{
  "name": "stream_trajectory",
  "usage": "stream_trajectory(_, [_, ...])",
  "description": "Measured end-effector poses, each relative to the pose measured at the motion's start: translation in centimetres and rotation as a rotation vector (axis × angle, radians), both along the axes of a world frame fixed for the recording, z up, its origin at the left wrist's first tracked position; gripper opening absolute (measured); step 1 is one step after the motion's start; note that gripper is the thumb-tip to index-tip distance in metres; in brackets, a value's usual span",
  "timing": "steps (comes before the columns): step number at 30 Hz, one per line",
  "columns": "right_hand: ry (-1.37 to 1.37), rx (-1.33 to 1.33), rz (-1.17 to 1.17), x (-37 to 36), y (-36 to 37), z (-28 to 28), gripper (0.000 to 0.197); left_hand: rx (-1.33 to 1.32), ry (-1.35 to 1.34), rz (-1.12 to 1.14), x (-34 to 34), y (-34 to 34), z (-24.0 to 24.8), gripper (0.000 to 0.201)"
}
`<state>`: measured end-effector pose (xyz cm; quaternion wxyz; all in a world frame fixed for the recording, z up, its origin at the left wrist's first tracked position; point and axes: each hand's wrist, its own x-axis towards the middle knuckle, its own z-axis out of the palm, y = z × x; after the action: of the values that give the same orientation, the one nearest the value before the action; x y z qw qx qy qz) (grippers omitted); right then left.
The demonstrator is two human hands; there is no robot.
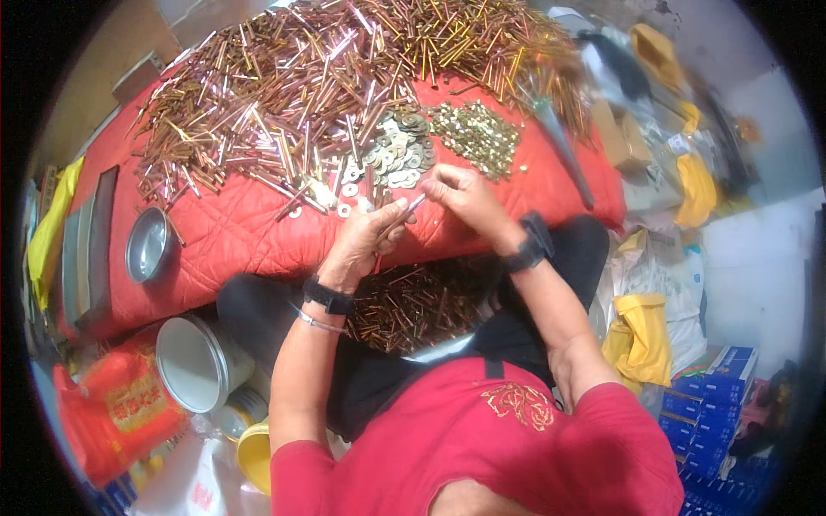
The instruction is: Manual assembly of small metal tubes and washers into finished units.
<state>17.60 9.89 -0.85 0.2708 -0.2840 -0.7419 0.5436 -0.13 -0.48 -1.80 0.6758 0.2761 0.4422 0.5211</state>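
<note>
My left hand is closed around a slim metal bolt that points up and to the right. At its far end, the fingertips of my right hand are pinched together; a small part there is hidden by the fingers. Just beyond my hands lies a heap of flat round washers. To its right is a pile of small brassy nuts. A large mound of copper and gold coloured bolts spreads over the far part of the red quilted cover.
A metal bowl rests at the cover's left. More bolts lie in a container between my legs. A grey tapered tool lies on the right. Around me are a white bucket, a red bag, yellow sacks and blue boxes.
</note>
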Motion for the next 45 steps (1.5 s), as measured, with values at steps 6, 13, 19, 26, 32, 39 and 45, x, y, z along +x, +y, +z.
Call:
stream_trajectory(6, [-0.073,-0.091,-0.203,1.2,3.6,1.6,0.04,0.257,0.455,0.026,-0.5,-0.7,1.8,0.03])
stream_trajectory(13, [-0.46,0.932,-0.403,-1.4,17.6,-1.6,0.016,0.074,-0.283,0.109,-1.8,0.4,0.0,0.033])
stream_trajectory(19, [-0.866,1.135,-0.279,-2.3,22.3,-2.4,0.016,0.064,-0.494,0.324,-2.9,1.3,-1.4,0.049])
stream_trajectory(26, [-0.323,1.244,-0.322,-0.2,19.8,1.8,0.022,0.163,-0.483,0.403,-3.0,1.1,-0.5,0.043])
stream_trajectory(32, [-0.153,1.042,-0.165,-0.1,5.4,2.4,0.022,0.256,-0.721,0.17,-4.5,1.4,-4.9,0.032])
stream_trajectory(39, [-0.294,0.777,-0.024,-2.6,-0.3,-0.6,0.024,0.111,-0.43,0.453,-3.1,1.7,-2.8,0.016])
stream_trajectory(45, [-0.318,0.738,-0.132,1.6,3.2,-1.6,0.022,0.112,-0.407,0.515,-2.9,1.6,-3.0,0.02])
